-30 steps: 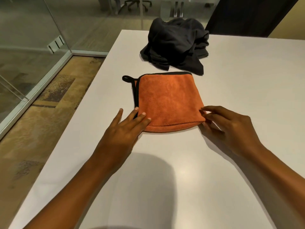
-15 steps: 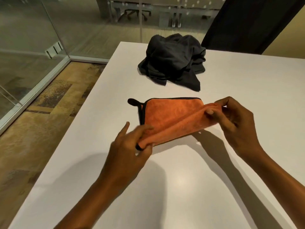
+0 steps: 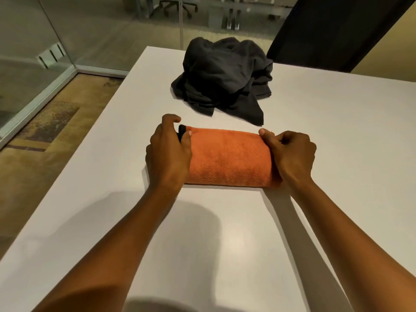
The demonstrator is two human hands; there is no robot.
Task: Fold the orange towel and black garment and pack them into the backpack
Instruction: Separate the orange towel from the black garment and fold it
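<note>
The orange towel point(image 3: 228, 157) lies folded into a narrow band on the white table point(image 3: 337, 143), its black trim showing at the far left corner. My left hand point(image 3: 167, 152) grips the towel's left end, thumb on top near the black trim. My right hand point(image 3: 290, 154) pinches the right end with curled fingers. The black garment point(image 3: 225, 75) sits in a crumpled heap just beyond the towel. No backpack is in view.
The table's left edge point(image 3: 96, 122) drops to a patterned floor with a glass wall point(image 3: 33, 52) beyond. A dark panel point(image 3: 337, 25) stands behind the table at the far right. Office chairs show past the glass.
Both hands lifted the towel's near edge and carried it over to the far edge, halving the towel. They now hold its two ends down on the table.
</note>
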